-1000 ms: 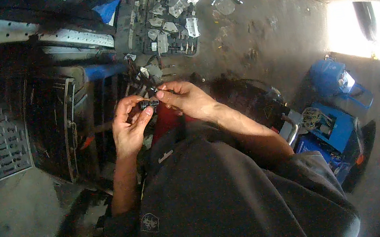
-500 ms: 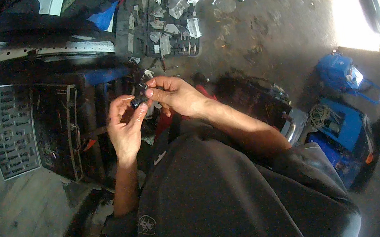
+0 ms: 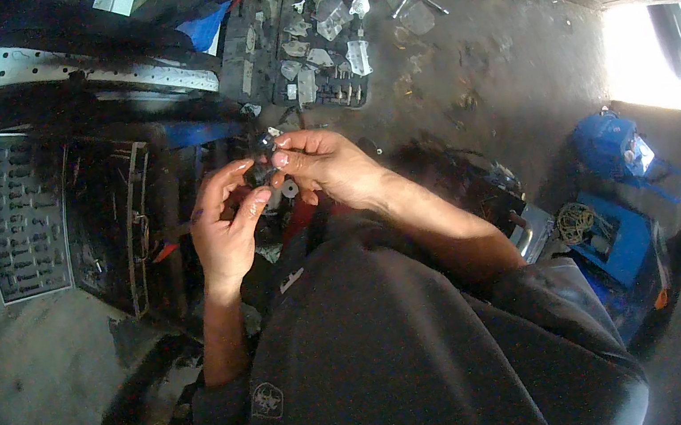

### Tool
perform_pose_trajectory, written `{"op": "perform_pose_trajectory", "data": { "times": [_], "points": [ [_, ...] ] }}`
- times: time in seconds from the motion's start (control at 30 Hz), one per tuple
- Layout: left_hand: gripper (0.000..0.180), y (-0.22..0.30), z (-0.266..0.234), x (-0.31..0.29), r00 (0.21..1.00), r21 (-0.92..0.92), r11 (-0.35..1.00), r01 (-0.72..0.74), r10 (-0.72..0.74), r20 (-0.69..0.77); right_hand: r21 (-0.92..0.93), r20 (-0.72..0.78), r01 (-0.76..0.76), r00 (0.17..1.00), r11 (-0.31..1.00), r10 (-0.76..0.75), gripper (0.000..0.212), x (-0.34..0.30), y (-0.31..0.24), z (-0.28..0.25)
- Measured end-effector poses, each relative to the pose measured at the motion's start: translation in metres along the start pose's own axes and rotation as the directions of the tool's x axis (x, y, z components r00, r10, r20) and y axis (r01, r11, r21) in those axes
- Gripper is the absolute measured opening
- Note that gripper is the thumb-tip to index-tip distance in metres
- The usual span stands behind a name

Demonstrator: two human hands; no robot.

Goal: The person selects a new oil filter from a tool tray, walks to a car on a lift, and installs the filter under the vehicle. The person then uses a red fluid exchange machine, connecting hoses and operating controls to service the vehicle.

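In front of my chest I hold a small, shiny black part point(image 3: 262, 174), perhaps metal; its exact kind cannot be made out. My right hand point(image 3: 329, 169) pinches its upper right side between thumb and fingers. From the left, my left hand point(image 3: 223, 227) has its thumb and index fingertip at the part's lower left, and its other fingers are curled behind. Dark smears and wet-looking shine mark the fingers of both hands. Just below the right fingertips shows a small grey round piece point(image 3: 290, 189); whether it is held or lies behind cannot be told.
Beyond my hands lies a dark tray point(image 3: 282, 92) of loose metal parts, with a metal wrench point(image 3: 417, 0) to its right. At left are a framed tool panel point(image 3: 26, 215) and a perforated metal rail point(image 3: 88, 79). A blue machine point(image 3: 623, 233) with coiled cord stands at right.
The black part has been turned between my fingers and shows a different side. My left index finger and thumb are slightly wider apart. The whole view has shifted a little.
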State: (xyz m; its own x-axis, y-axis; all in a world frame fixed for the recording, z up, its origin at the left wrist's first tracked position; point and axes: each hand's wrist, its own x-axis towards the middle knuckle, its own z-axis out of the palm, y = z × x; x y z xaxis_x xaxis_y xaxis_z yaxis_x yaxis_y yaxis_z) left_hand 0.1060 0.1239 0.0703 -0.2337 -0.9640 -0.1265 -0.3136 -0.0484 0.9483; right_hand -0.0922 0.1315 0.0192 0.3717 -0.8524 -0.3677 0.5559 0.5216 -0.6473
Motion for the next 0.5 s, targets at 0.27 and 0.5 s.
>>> {"op": "perform_pose_trajectory", "data": {
  "times": [0.27,0.5],
  "points": [
    [0.037,0.023,-0.001,0.006,0.995,-0.040,0.994,-0.097,0.098,0.027,0.091,0.017,0.011,1.000,0.996,-0.013,0.022,-0.008,-0.018,0.009],
    [0.036,0.038,-0.001,0.014,0.981,-0.019,0.982,-0.187,0.188,0.054,0.089,0.003,0.057,0.998,0.994,-0.058,0.020,-0.012,-0.029,0.014]
  ]
}}
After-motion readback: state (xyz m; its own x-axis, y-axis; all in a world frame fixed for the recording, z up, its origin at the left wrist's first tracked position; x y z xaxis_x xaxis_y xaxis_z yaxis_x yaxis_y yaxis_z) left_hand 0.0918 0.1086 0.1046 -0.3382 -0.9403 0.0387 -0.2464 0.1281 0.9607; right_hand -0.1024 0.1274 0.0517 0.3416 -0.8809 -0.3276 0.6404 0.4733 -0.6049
